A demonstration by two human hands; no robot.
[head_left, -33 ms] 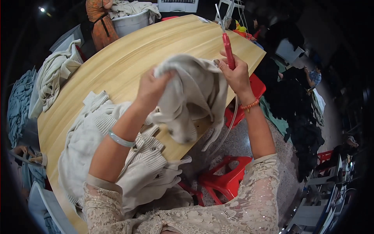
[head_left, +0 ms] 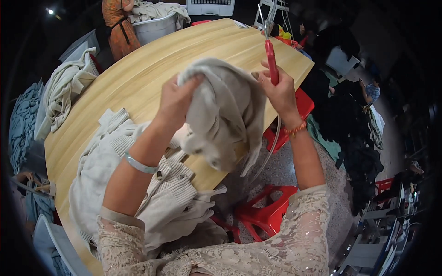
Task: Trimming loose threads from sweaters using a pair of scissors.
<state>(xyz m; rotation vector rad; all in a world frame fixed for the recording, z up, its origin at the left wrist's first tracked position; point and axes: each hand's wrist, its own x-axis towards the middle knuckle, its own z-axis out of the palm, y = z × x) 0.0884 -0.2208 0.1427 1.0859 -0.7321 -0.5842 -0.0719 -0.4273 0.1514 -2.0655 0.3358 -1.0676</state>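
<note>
Left hand [head_left: 177, 99]: fingers closed, bunching the beige garment [head_left: 221, 112] and holding it up above the tabletop [head_left: 152, 64]. Right hand [head_left: 278, 92]: fingers wrapped round a red-handled tool [head_left: 271, 62], its metal tip pointing up, away from the cloth. Advisable: keep the fabric taut between both grips and work close to the left fingers. Below the left wrist lies a cream knit pile [head_left: 138, 188]; beyond the fingers, a grey tub [head_left: 156, 27].

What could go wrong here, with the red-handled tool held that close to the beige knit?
1. The red-handled pointed tool in the right hand sits beside the bunched beige knit garment; it might snag yarn.
2. The left hand pinches the knit close by, so a slip could nick the fingers.
</note>
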